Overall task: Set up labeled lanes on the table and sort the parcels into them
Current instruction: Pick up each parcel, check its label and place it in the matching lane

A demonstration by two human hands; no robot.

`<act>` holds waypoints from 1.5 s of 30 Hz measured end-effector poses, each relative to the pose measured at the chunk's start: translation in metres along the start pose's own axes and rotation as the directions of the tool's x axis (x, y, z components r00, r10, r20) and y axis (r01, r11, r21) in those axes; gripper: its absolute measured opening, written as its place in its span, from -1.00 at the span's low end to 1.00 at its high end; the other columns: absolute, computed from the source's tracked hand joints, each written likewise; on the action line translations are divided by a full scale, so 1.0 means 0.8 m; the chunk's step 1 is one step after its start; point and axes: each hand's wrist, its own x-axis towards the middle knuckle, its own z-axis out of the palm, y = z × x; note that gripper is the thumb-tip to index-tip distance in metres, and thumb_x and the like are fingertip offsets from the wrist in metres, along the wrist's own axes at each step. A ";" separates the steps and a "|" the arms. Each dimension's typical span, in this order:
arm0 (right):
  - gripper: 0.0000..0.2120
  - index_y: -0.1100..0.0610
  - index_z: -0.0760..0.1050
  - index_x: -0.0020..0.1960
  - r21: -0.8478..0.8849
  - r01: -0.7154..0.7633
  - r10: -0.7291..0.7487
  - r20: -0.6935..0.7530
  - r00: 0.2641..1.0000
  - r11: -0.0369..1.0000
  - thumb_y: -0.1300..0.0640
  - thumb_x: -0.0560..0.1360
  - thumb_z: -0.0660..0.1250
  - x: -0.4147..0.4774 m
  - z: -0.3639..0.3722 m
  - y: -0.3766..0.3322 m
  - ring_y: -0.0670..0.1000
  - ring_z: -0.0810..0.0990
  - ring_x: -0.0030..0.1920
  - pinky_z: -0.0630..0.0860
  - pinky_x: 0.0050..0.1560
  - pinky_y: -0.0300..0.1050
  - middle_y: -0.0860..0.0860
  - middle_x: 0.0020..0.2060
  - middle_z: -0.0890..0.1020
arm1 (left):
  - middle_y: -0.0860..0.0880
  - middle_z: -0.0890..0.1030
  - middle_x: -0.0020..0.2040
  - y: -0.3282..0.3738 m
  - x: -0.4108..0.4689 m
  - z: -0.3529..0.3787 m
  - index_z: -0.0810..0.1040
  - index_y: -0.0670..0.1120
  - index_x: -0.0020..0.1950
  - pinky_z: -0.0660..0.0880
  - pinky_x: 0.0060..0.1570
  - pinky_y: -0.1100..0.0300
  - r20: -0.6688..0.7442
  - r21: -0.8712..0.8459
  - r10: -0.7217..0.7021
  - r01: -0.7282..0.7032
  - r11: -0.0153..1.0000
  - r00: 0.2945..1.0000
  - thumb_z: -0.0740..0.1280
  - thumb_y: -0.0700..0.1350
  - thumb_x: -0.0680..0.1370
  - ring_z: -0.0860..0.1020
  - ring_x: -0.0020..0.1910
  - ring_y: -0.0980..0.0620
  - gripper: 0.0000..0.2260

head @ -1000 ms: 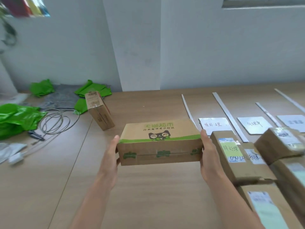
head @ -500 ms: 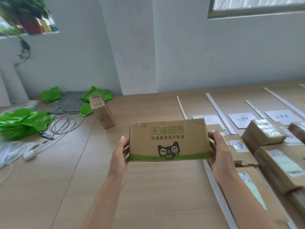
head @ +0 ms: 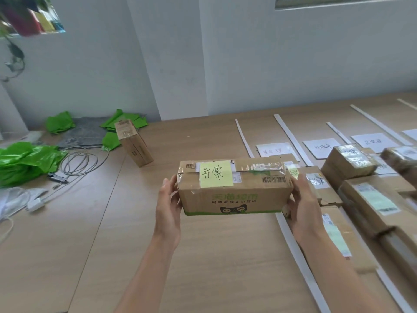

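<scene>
Both forearms reach forward, palms facing each other. The left hand (head: pixel 168 199) and right hand (head: pixel 303 206) grip the short ends of the taped parcel (head: pixel 234 193). It is held above the table (head: pixel 203 256) between their curled fingers (head: pixel 174 195), its yellow note (head: pixel 216 174) facing up. Other parcels (head: pixel 370 202) lie just right of the right fingers.

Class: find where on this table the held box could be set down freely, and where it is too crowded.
The table is bare below the held box, between the cables and the nearest white strip; also behind it, between the upright box and that strip. Crowded: stacked boxes right of the strip, green bags far left.
</scene>
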 end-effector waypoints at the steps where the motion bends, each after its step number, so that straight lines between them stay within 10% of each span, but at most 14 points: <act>1: -0.57 -0.03 0.66 0.29 0.007 0.011 -0.011 -0.012 1.000 1.000 -0.16 0.77 0.06 0.000 -0.002 0.002 -0.05 0.66 0.18 0.49 0.21 -0.12 -0.01 0.17 0.76 | 0.05 0.68 0.19 0.000 0.000 0.002 0.64 0.05 0.40 0.43 0.16 0.07 0.005 -0.005 0.003 -0.003 1.000 1.000 0.02 0.17 0.75 0.55 0.18 0.05 -0.53; 6: -0.54 0.04 0.62 0.36 0.032 0.039 -0.038 -0.032 0.999 0.999 -0.20 0.75 0.10 -0.006 -0.008 0.004 -0.05 0.64 0.05 0.46 0.00 -0.12 0.12 0.23 0.71 | 0.12 0.69 0.04 -0.006 0.001 0.023 0.70 0.14 0.08 0.40 0.06 0.07 0.105 0.054 0.037 -0.042 0.998 0.994 -0.05 0.05 0.79 0.55 0.00 0.13 -0.50; 14: -0.60 -0.04 0.68 0.24 0.061 0.091 -0.076 -0.213 0.974 0.994 -0.15 0.76 0.10 -0.034 -0.058 -0.021 -0.07 0.68 0.22 0.60 0.14 -0.19 -0.04 0.13 0.76 | -0.11 0.52 0.53 -0.026 0.008 0.083 0.39 -0.11 0.61 0.25 0.58 -0.11 0.425 0.105 0.038 -0.091 0.990 0.905 -0.12 0.19 0.77 0.39 0.58 -0.10 -0.41; 25: -0.51 -0.07 0.68 0.28 0.024 0.162 -0.132 -0.474 0.871 0.986 -0.33 0.66 0.17 -0.111 -0.243 -0.061 0.00 0.64 0.32 0.45 0.47 0.11 -0.01 0.24 0.72 | -0.11 0.59 0.46 -0.075 -0.091 0.243 0.46 -0.09 0.56 0.35 0.48 -0.08 0.656 0.062 -0.009 -0.042 0.997 0.755 -0.16 0.09 0.79 0.47 0.51 -0.10 -0.44; 38: -0.61 -0.01 0.69 0.15 -0.006 0.294 -0.212 -0.706 0.675 0.956 -0.06 0.78 0.08 -0.234 -0.454 -0.118 -0.26 0.69 0.07 0.47 0.20 -0.17 -0.19 0.02 0.78 | 0.04 0.66 0.37 -0.136 -0.269 0.430 0.51 0.06 0.51 0.34 0.53 -0.05 0.786 0.162 -0.145 0.027 0.986 0.602 -0.07 0.22 0.75 0.57 0.40 0.07 -0.48; 45: -0.57 -0.06 0.72 0.14 -0.011 0.314 -0.196 -0.801 0.565 0.950 -0.13 0.76 0.09 -0.268 -0.550 -0.130 -0.10 0.64 0.27 0.40 0.50 0.03 -0.10 0.15 0.76 | 0.09 0.72 0.26 -0.169 -0.335 0.514 0.59 0.12 0.38 0.36 0.50 0.02 0.833 0.212 -0.230 0.094 0.973 0.503 -0.06 0.18 0.77 0.64 0.27 0.17 -0.53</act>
